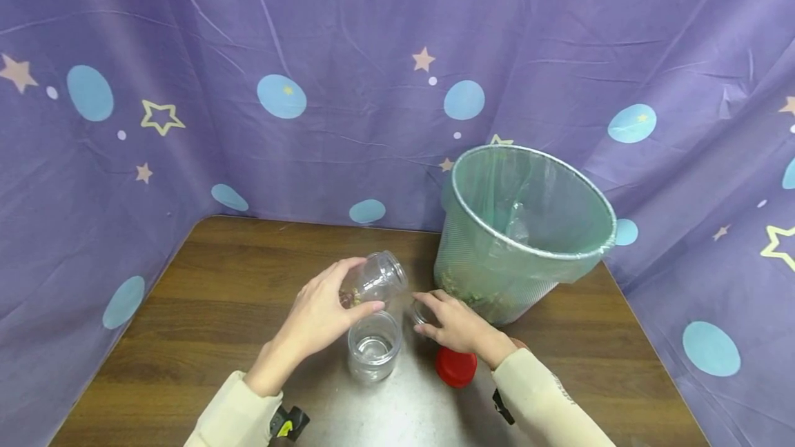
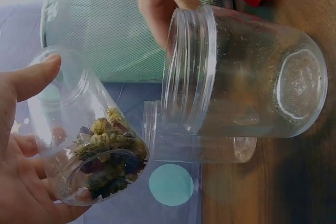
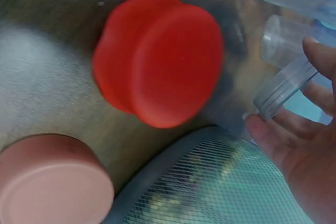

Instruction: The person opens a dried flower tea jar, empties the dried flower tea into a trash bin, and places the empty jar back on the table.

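My left hand point(image 1: 319, 309) grips a clear jar point(image 1: 380, 276) tilted on its side, its mouth toward the right. Dried flowers point(image 2: 107, 156) lie at the bottom of this jar. Just below it, an uncapped clear jar point(image 1: 375, 357) stands upright on the table. Another, narrower clear jar point(image 2: 244, 150) is partly hidden behind that one in the left wrist view. My right hand point(image 1: 456, 323) holds a clear round lid point(image 3: 283, 87) by its edge, between thumb and fingers, close to the tilted jar's mouth.
A green mesh bin point(image 1: 497, 281) with a plastic liner stands at the back right, with plant bits showing through its lower wall. Beside my right wrist lie a red scalloped cap point(image 1: 456, 367) and a pink round object point(image 3: 58, 182). A purple curtain point(image 1: 366, 136) hangs behind the wooden table point(image 1: 205, 336).
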Demonstrator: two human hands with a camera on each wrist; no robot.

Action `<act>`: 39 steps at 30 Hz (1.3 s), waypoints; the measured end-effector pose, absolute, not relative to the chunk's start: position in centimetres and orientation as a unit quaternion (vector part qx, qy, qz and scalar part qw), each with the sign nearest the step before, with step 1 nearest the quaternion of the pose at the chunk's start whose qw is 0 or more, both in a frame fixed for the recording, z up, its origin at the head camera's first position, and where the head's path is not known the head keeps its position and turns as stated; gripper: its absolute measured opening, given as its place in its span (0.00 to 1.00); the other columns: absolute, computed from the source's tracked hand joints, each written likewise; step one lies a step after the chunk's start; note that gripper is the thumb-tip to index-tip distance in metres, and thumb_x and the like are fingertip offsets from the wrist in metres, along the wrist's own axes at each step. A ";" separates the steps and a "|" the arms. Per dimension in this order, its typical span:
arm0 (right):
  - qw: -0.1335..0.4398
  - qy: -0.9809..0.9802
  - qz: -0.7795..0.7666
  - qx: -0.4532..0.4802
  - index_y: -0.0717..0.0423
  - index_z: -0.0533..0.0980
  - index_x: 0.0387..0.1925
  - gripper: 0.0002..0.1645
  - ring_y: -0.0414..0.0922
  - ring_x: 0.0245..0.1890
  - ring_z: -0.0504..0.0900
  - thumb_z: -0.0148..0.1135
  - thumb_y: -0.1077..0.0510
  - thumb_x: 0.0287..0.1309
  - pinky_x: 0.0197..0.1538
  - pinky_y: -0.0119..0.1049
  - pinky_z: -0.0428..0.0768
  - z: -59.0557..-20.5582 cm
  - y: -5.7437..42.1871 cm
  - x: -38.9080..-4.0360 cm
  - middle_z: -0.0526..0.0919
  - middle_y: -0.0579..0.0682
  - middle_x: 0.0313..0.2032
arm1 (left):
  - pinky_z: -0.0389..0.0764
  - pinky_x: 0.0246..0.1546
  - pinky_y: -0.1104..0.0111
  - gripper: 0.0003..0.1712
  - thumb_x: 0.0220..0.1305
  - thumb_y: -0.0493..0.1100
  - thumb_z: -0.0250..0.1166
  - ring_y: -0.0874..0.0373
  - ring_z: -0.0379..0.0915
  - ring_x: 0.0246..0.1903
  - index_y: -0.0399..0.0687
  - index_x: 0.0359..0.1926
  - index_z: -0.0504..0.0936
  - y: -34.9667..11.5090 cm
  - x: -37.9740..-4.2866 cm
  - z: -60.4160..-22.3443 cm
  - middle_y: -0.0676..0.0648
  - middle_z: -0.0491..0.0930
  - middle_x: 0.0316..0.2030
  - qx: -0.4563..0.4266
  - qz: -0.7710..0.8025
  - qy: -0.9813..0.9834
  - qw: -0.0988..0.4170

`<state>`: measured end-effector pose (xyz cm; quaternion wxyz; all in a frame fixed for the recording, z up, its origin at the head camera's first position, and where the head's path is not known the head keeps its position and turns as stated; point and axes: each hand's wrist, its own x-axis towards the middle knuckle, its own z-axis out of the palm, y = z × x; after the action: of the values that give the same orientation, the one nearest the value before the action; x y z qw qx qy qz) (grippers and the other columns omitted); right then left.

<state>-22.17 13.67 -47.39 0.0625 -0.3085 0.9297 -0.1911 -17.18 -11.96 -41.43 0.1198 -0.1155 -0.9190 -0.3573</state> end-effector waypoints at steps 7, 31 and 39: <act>0.048 0.931 -0.178 -0.315 0.58 0.69 0.66 0.34 0.56 0.56 0.80 0.65 0.49 0.62 0.59 0.52 0.78 -48.8 13.5 -22.1 0.79 0.58 0.56 | 0.77 0.54 0.46 0.43 0.50 0.61 0.74 0.47 0.79 0.55 0.52 0.65 0.71 -11.8 -17.1 -41.5 0.46 0.79 0.60 -0.112 -0.360 -0.919 0.117; 0.057 0.946 -0.161 -0.276 0.59 0.67 0.67 0.33 0.61 0.56 0.78 0.60 0.48 0.66 0.57 0.56 0.78 -50.6 12.5 -22.1 0.78 0.64 0.56 | 0.78 0.54 0.48 0.43 0.50 0.61 0.74 0.47 0.79 0.56 0.52 0.65 0.72 -11.6 -17.0 -41.9 0.46 0.79 0.60 -0.108 -0.369 -0.915 0.122; 0.062 0.953 -0.153 -0.254 0.56 0.69 0.65 0.31 0.61 0.55 0.78 0.60 0.47 0.66 0.56 0.56 0.78 -50.8 12.4 -22.1 0.78 0.63 0.55 | 0.79 0.52 0.48 0.43 0.49 0.61 0.75 0.47 0.79 0.55 0.53 0.65 0.72 -11.8 -17.0 -41.8 0.46 0.79 0.60 -0.113 -0.372 -0.912 0.130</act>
<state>-22.09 12.40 -50.85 0.0619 -0.2540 0.9530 -0.1532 -17.05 -11.76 -41.84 0.1305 -0.1128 -0.9122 -0.3716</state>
